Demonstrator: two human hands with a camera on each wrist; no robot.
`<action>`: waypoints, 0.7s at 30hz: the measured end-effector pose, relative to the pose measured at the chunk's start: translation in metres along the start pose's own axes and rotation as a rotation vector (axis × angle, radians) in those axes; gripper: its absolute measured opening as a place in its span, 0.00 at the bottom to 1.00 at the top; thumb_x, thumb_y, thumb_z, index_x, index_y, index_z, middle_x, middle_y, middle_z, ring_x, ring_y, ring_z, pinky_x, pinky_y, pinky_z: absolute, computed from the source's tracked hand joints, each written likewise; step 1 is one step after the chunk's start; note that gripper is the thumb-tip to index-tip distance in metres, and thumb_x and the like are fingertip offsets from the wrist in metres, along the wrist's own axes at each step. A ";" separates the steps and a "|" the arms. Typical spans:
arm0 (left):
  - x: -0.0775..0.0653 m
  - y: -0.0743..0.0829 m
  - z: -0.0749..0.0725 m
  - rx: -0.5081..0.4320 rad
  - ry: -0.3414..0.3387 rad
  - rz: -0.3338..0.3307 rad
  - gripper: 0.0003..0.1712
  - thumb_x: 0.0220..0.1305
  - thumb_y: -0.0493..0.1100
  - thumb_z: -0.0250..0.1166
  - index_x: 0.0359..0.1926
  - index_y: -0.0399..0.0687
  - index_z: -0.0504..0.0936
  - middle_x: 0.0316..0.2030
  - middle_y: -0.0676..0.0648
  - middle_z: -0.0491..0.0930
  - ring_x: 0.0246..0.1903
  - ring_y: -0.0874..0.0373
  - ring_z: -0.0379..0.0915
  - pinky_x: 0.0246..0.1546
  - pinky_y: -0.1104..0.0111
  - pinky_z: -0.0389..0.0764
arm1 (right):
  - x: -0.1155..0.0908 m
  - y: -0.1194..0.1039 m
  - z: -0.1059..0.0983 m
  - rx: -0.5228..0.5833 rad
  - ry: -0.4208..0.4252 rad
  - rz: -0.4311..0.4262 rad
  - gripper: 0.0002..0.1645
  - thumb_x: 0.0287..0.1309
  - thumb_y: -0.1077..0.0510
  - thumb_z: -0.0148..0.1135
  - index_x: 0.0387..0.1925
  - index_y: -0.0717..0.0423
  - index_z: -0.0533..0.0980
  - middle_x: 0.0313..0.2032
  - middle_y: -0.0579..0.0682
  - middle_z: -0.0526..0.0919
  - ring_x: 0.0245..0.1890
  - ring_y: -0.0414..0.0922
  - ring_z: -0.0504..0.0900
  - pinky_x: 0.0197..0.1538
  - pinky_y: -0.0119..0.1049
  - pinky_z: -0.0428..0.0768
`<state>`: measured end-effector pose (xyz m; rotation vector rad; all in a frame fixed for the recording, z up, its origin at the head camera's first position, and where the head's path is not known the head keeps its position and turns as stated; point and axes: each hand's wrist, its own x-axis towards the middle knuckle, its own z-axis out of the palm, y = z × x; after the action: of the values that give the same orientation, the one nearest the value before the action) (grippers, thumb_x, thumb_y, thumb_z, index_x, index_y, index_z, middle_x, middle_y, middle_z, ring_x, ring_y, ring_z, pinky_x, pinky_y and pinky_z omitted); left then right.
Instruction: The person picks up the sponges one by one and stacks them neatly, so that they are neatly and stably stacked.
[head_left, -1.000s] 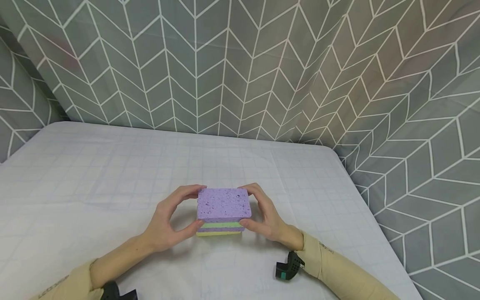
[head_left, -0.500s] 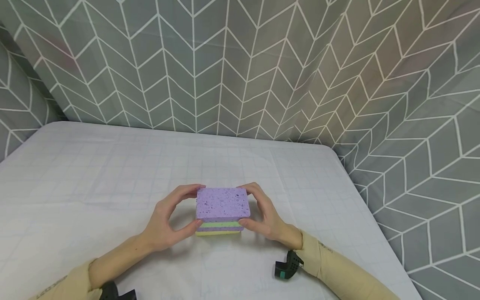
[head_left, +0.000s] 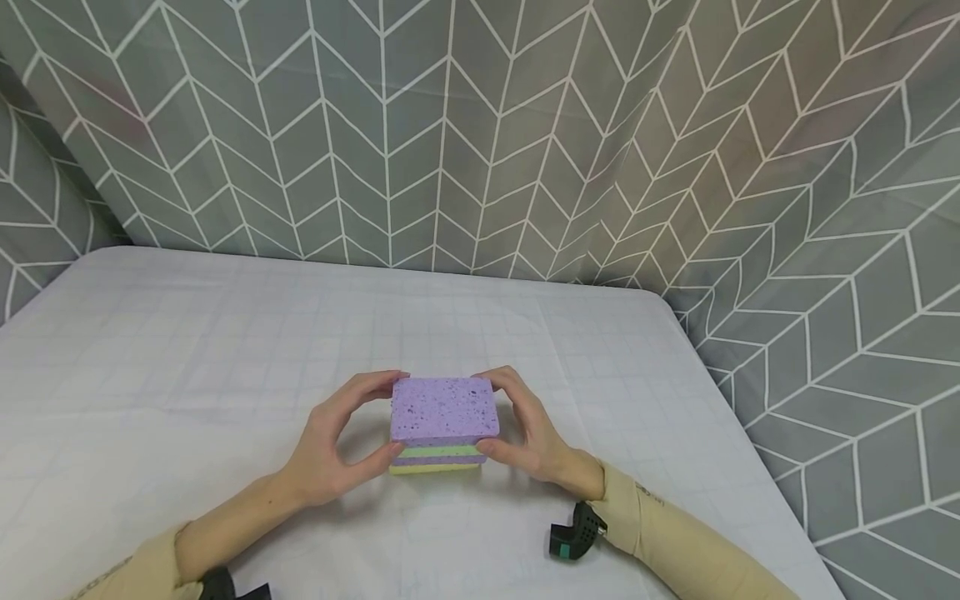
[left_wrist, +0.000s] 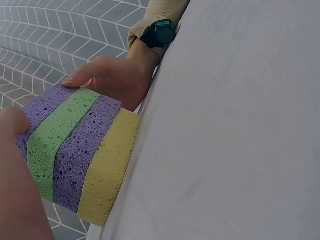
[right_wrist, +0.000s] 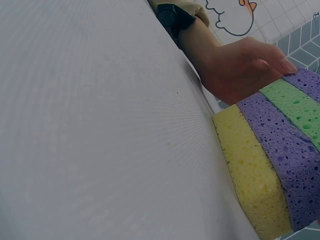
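Four-layered is the look of a sponge stack on the white table: a purple sponge (head_left: 444, 408) on top, then a green sponge (left_wrist: 62, 132), another purple sponge (left_wrist: 82, 155) and a yellow sponge (right_wrist: 252, 175) at the bottom. My left hand (head_left: 333, 446) grips the top purple sponge at its left end, thumb on the near side and fingers at the far corner. At the right end, my right hand (head_left: 534, 435) holds the same sponge in a matching way. The far-side fingertips are partly hidden.
A white cloth with faint grid lines covers the table (head_left: 225, 333). Behind and to the right hangs a grey curtain (head_left: 465, 125) with white chevron lines. Black wrist cameras (head_left: 577, 532) sit under the beige sleeves (head_left: 675, 533).
Both hands keep their hold on the top purple sponge, and the stack stays as it was. The head view has shifted very slightly.
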<state>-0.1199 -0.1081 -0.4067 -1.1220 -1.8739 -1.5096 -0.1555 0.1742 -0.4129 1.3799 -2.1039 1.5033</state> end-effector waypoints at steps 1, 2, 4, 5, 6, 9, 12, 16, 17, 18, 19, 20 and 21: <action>0.000 0.000 0.000 0.001 0.000 0.002 0.43 0.44 0.31 0.74 0.64 0.25 0.69 0.57 0.34 0.77 0.55 0.53 0.77 0.63 0.72 0.77 | 0.000 0.000 0.000 0.002 -0.001 0.001 0.40 0.62 0.40 0.60 0.64 0.63 0.67 0.54 0.57 0.76 0.52 0.48 0.71 0.59 0.38 0.73; 0.000 0.000 0.000 0.002 0.001 0.004 0.43 0.44 0.31 0.74 0.64 0.25 0.69 0.57 0.34 0.77 0.55 0.53 0.77 0.63 0.72 0.77 | 0.000 0.000 0.000 0.005 -0.003 0.006 0.40 0.62 0.39 0.60 0.64 0.64 0.66 0.54 0.57 0.75 0.52 0.48 0.71 0.59 0.37 0.73; -0.001 0.000 0.000 0.005 0.001 0.006 0.43 0.44 0.31 0.74 0.63 0.25 0.69 0.57 0.34 0.77 0.55 0.53 0.77 0.63 0.72 0.77 | -0.001 -0.001 0.000 0.009 -0.004 0.012 0.42 0.63 0.38 0.60 0.65 0.65 0.66 0.54 0.58 0.75 0.53 0.48 0.71 0.60 0.37 0.72; -0.001 0.000 0.000 0.007 0.002 0.007 0.43 0.44 0.31 0.74 0.63 0.25 0.69 0.57 0.34 0.77 0.55 0.53 0.77 0.63 0.72 0.77 | -0.001 -0.001 0.000 0.010 -0.004 0.013 0.43 0.63 0.37 0.60 0.65 0.66 0.65 0.54 0.58 0.75 0.53 0.48 0.71 0.61 0.38 0.72; -0.001 0.000 0.000 0.009 0.001 0.005 0.43 0.44 0.31 0.74 0.63 0.25 0.69 0.57 0.34 0.77 0.55 0.53 0.77 0.63 0.72 0.77 | -0.001 -0.001 0.000 0.011 -0.003 0.014 0.44 0.63 0.36 0.59 0.66 0.66 0.65 0.54 0.58 0.75 0.53 0.48 0.71 0.61 0.37 0.72; -0.002 0.000 -0.001 0.013 0.000 -0.001 0.44 0.42 0.30 0.75 0.64 0.26 0.69 0.57 0.34 0.76 0.55 0.53 0.77 0.63 0.72 0.76 | -0.001 0.000 0.000 0.007 0.002 0.010 0.47 0.66 0.32 0.53 0.67 0.66 0.63 0.54 0.58 0.74 0.54 0.48 0.70 0.63 0.38 0.71; -0.002 0.000 -0.002 0.011 -0.008 -0.008 0.45 0.42 0.30 0.74 0.64 0.26 0.69 0.58 0.34 0.76 0.56 0.53 0.77 0.64 0.72 0.76 | -0.001 0.001 -0.001 -0.012 0.012 -0.005 0.45 0.70 0.32 0.44 0.68 0.65 0.63 0.55 0.58 0.73 0.55 0.48 0.70 0.63 0.39 0.70; -0.003 0.000 -0.002 0.000 -0.028 -0.019 0.44 0.45 0.30 0.72 0.66 0.27 0.67 0.60 0.35 0.75 0.57 0.52 0.75 0.65 0.71 0.75 | -0.003 0.002 -0.001 -0.056 0.051 -0.009 0.40 0.75 0.36 0.36 0.67 0.65 0.64 0.55 0.60 0.74 0.56 0.48 0.71 0.63 0.39 0.70; -0.003 0.000 -0.002 -0.002 -0.033 -0.021 0.43 0.46 0.30 0.71 0.66 0.27 0.66 0.60 0.35 0.74 0.58 0.52 0.75 0.66 0.71 0.75 | -0.003 0.001 -0.001 -0.069 0.066 -0.001 0.39 0.76 0.37 0.35 0.67 0.65 0.64 0.55 0.60 0.74 0.56 0.49 0.71 0.64 0.38 0.70; -0.003 0.001 -0.002 -0.004 -0.038 -0.027 0.42 0.48 0.29 0.69 0.67 0.27 0.66 0.60 0.36 0.74 0.58 0.52 0.75 0.66 0.71 0.74 | -0.004 0.000 -0.001 -0.086 0.084 0.011 0.37 0.76 0.39 0.34 0.67 0.65 0.65 0.55 0.61 0.74 0.57 0.49 0.72 0.64 0.37 0.70; -0.003 0.001 -0.002 -0.004 -0.041 -0.033 0.41 0.49 0.29 0.67 0.67 0.28 0.66 0.61 0.36 0.74 0.59 0.52 0.75 0.67 0.71 0.74 | -0.004 -0.001 -0.002 -0.103 0.102 0.031 0.36 0.77 0.40 0.34 0.66 0.64 0.65 0.55 0.60 0.74 0.57 0.49 0.72 0.64 0.37 0.70; -0.003 0.002 -0.002 0.000 -0.043 -0.041 0.40 0.51 0.29 0.65 0.67 0.29 0.66 0.61 0.36 0.74 0.59 0.52 0.74 0.67 0.71 0.73 | -0.004 -0.002 -0.002 -0.121 0.123 0.055 0.34 0.77 0.42 0.33 0.66 0.63 0.66 0.56 0.60 0.75 0.57 0.49 0.72 0.64 0.36 0.71; -0.003 0.002 -0.003 0.012 -0.042 -0.050 0.39 0.52 0.28 0.62 0.68 0.30 0.66 0.62 0.36 0.73 0.60 0.52 0.74 0.67 0.71 0.73 | -0.003 -0.004 -0.003 -0.141 0.143 0.080 0.32 0.78 0.44 0.33 0.66 0.63 0.67 0.56 0.59 0.75 0.57 0.50 0.73 0.64 0.37 0.71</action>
<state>-0.1168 -0.1114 -0.4073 -1.1182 -1.9499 -1.5109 -0.1513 0.1778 -0.4108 1.1186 -2.1530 1.4061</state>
